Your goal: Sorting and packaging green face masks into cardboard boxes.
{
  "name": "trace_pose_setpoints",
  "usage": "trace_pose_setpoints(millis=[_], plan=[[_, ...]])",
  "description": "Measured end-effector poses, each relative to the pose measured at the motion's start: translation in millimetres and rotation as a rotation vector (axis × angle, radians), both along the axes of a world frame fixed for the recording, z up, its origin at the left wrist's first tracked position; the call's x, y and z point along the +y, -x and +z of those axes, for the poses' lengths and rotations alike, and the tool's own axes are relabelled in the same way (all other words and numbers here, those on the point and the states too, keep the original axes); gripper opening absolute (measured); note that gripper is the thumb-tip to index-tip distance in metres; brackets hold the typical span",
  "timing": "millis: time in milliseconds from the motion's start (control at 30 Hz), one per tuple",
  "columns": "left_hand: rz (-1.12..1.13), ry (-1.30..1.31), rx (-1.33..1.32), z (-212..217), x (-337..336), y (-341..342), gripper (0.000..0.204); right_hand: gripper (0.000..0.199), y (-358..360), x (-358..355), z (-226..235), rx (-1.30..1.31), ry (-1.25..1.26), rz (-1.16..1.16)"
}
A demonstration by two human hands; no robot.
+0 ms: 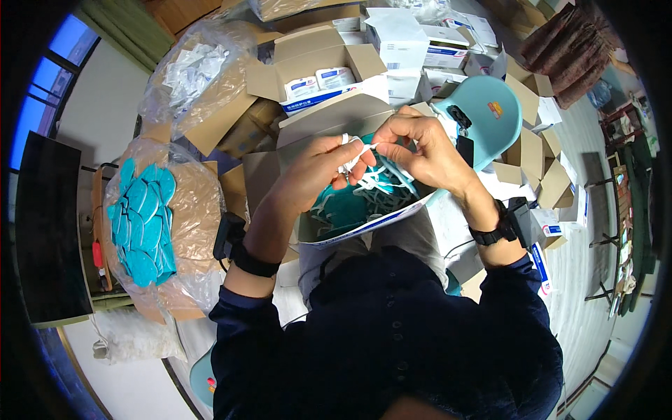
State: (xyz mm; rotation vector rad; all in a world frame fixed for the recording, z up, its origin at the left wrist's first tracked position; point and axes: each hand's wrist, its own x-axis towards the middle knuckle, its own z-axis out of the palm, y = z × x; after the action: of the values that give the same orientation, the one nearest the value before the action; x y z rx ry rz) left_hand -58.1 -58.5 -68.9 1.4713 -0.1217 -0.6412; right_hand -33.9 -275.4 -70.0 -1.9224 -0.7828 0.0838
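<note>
White strap (pixel 367 147) at the frame's upper centre is pinched by the left hand (pixel 327 162) and right hand (pixel 422 148), partly hidden; teal pieces (pixel 344 208) below are partly covered.

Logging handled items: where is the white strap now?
In the head view, just above centre, the white strap is held between the left hand and right hand, over the open box of teal pieces.

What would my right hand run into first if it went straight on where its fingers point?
Most likely your left hand, just across the white strap pinched by the right hand, though depth is hard to judge.
</note>
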Motion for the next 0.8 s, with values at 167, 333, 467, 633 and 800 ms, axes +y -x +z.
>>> trace_pose_setpoints(millis=[167, 333, 467, 633, 800], plan=[[-0.037, -0.07, -0.016, 8, -12, 4, 0.036, 0.02, -1, -2, -8, 0.584, -0.322, 0.15], [-0.029, -0.102, -0.118, 7, -19, 9, 0.037, 0.035, 3, -5, 2, 0.158, 0.201, -0.08], [-0.01, -0.074, -0.092, 4, -21, 11, 0.034, 0.03, 5, -4, 3, -0.316, 0.105, -0.122], [0.104, -0.062, 0.066, 10, -28, 17, 0.028, 0.027, 14, -14, 11, -0.239, 0.141, -0.105], [0.087, 0.095, 0.009, 10, -32, 24, 0.028, 0.031, 14, -1, -11, 0.521, -0.394, 0.1]])
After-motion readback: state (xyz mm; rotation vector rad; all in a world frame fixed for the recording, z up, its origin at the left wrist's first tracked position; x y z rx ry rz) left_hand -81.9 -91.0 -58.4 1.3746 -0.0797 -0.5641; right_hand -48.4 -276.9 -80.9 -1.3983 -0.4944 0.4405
